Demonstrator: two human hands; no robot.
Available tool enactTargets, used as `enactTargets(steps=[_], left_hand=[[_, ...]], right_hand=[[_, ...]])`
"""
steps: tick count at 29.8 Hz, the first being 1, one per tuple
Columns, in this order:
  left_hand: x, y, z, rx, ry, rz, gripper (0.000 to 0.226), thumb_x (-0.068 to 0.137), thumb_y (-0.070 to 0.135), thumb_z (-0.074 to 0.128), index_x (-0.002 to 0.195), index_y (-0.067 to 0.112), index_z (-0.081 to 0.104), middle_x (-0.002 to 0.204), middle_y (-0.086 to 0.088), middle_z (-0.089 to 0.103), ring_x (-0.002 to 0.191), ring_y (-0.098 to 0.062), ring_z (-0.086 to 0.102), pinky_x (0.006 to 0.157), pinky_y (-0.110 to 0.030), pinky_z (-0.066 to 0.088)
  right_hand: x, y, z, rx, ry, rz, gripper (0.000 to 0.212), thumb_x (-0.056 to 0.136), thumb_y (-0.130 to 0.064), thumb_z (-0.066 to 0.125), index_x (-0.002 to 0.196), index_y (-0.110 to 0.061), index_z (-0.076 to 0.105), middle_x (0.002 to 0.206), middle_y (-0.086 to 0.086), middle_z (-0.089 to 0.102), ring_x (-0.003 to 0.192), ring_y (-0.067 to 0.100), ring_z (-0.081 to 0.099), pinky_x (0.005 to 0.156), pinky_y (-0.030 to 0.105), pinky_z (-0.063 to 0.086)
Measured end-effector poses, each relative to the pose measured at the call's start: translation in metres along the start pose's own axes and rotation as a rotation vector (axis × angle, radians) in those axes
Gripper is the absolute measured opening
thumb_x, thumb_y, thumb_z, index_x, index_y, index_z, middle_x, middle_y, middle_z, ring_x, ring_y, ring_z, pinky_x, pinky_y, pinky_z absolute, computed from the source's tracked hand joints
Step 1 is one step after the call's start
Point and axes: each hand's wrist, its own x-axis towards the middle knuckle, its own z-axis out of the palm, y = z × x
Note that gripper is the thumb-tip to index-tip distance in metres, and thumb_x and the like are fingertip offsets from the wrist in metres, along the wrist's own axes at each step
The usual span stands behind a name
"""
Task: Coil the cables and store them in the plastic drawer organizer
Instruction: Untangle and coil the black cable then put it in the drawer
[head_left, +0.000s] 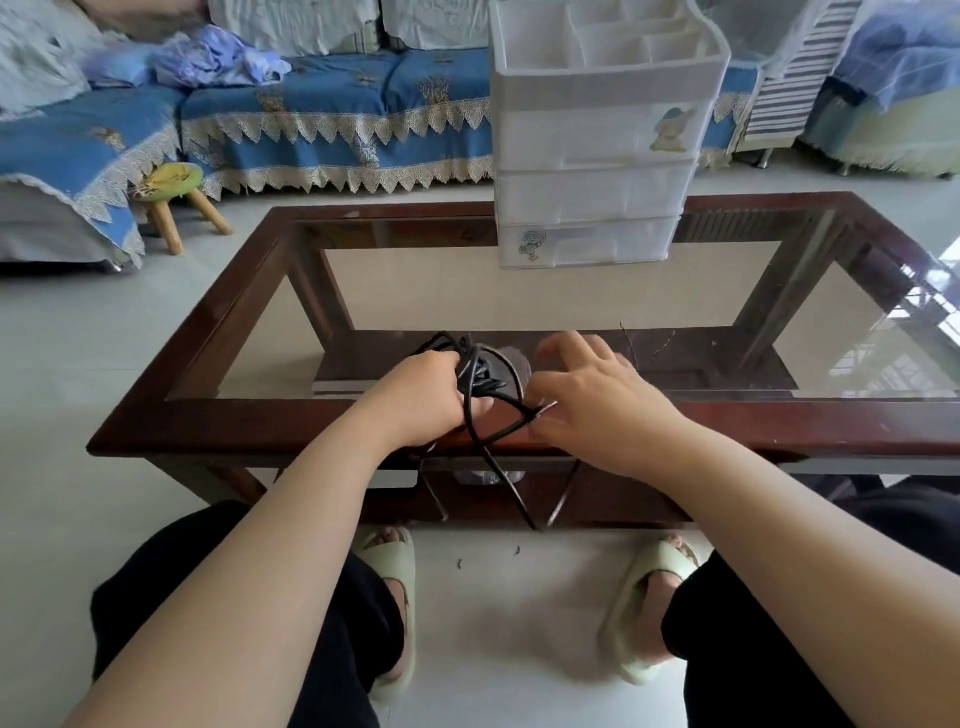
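The tabletop (363, 291) is clear glass, smooth and glossy, set in a dark reddish wood frame (171, 364) with a polished sheen. The drawer organizer (592, 145) is translucent white plastic, matt and slightly cloudy. The cable (475, 415) has a black, smooth, faintly shiny sheath that looks like rubber or plastic. The sofa cover (322, 119) is blue cloth edged with cream lace. The stool (174, 208) has pale bare-wood legs. The slippers (644, 608) look like matt foam. The floor (67, 364) is smooth pale tile.
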Motion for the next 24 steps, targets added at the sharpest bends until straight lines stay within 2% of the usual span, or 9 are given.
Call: enactTargets(steps=[4, 7, 10, 13, 16, 18, 20, 22, 24], left_hand=[[0.007, -0.012, -0.005, -0.188, 0.097, -0.228, 0.027, 0.085, 0.034, 0.066, 0.087, 0.008, 0.057, 0.065, -0.007, 0.056, 0.049, -0.022, 0.049, 0.047, -0.026, 0.038], [0.013, -0.033, -0.017, -0.332, 0.2, -0.383, 0.027, 0.084, 0.03, 0.065, 0.077, 0.008, 0.052, 0.055, -0.005, 0.05, 0.043, -0.022, 0.044, 0.048, -0.03, 0.038], [0.015, -0.039, -0.023, -0.632, 0.203, -0.439, 0.03, 0.09, 0.021, 0.061, 0.067, 0.012, 0.043, 0.043, 0.0, 0.037, 0.03, -0.012, 0.029, 0.038, -0.022, 0.029], [0.016, -0.047, -0.028, -0.885, 0.269, -0.533, 0.036, 0.096, 0.015, 0.053, 0.063, 0.013, 0.039, 0.029, 0.007, 0.03, 0.02, -0.005, 0.023, 0.031, -0.01, 0.02], [0.012, -0.06, -0.047, -1.017, 0.426, -0.613, 0.033, 0.098, 0.019, 0.05, 0.068, 0.004, 0.047, 0.041, -0.008, 0.047, 0.024, -0.008, 0.04, 0.031, -0.011, 0.033], [0.011, -0.064, -0.052, -0.903, 0.541, -0.611, 0.035, 0.095, 0.019, 0.055, 0.096, -0.015, 0.058, 0.071, -0.028, 0.058, 0.047, -0.023, 0.064, 0.047, -0.022, 0.052], [0.008, -0.06, -0.044, -0.623, 0.605, -0.503, 0.037, 0.09, 0.022, 0.06, 0.105, -0.012, 0.061, 0.075, -0.026, 0.058, 0.054, -0.035, 0.062, 0.046, -0.027, 0.045], [0.002, -0.041, -0.028, -0.284, 0.558, -0.304, 0.023, 0.088, 0.025, 0.061, 0.091, 0.003, 0.063, 0.078, -0.018, 0.061, 0.071, -0.035, 0.062, 0.059, -0.027, 0.039], [-0.005, -0.02, -0.01, -0.007, 0.466, -0.187, 0.023, 0.089, 0.03, 0.061, 0.097, 0.01, 0.063, 0.088, -0.015, 0.065, 0.085, -0.035, 0.063, 0.066, -0.028, 0.039]], right_hand=[[0.002, 0.005, -0.015, 0.281, 0.238, 0.075, 0.015, 0.09, -0.031, 0.055, 0.089, -0.017, 0.061, 0.082, 0.001, 0.065, 0.076, 0.018, 0.06, 0.062, 0.03, 0.043], [0.001, 0.016, -0.04, 0.673, 0.402, 0.125, 0.019, 0.095, -0.027, 0.053, 0.081, -0.014, 0.057, 0.063, 0.001, 0.06, 0.058, 0.01, 0.056, 0.059, 0.025, 0.045], [0.001, 0.023, -0.051, 0.891, 0.39, 0.11, 0.044, 0.088, -0.053, 0.045, 0.073, -0.012, 0.054, 0.066, -0.004, 0.059, 0.074, 0.022, 0.068, 0.062, 0.032, 0.054], [0.0, 0.03, -0.061, 1.072, 0.49, 0.252, 0.062, 0.083, -0.069, 0.028, 0.052, -0.022, 0.053, 0.06, 0.004, 0.063, 0.051, 0.025, 0.056, 0.044, 0.028, 0.041], [-0.007, 0.042, -0.069, 0.959, -0.005, 0.263, 0.064, 0.088, -0.064, 0.04, 0.042, -0.02, 0.049, 0.049, 0.005, 0.05, 0.041, 0.019, 0.042, 0.046, 0.029, 0.034], [-0.013, 0.037, -0.06, 0.535, -0.528, 0.202, 0.052, 0.082, -0.063, 0.053, 0.056, -0.019, 0.059, 0.058, 0.003, 0.058, 0.05, 0.015, 0.053, 0.054, 0.026, 0.044], [-0.019, 0.024, -0.039, 0.203, -0.768, 0.122, 0.037, 0.082, -0.054, 0.063, 0.069, -0.019, 0.061, 0.068, -0.003, 0.064, 0.06, 0.007, 0.057, 0.059, 0.018, 0.044], [-0.016, 0.012, -0.017, 0.149, -0.63, 0.091, 0.023, 0.087, -0.043, 0.062, 0.079, -0.021, 0.063, 0.076, -0.007, 0.064, 0.071, 0.01, 0.058, 0.061, 0.02, 0.043], [-0.007, 0.005, -0.004, 0.212, -0.191, 0.149, 0.02, 0.093, -0.037, 0.052, 0.096, -0.02, 0.062, 0.089, -0.004, 0.065, 0.083, 0.017, 0.06, 0.068, 0.027, 0.045]])
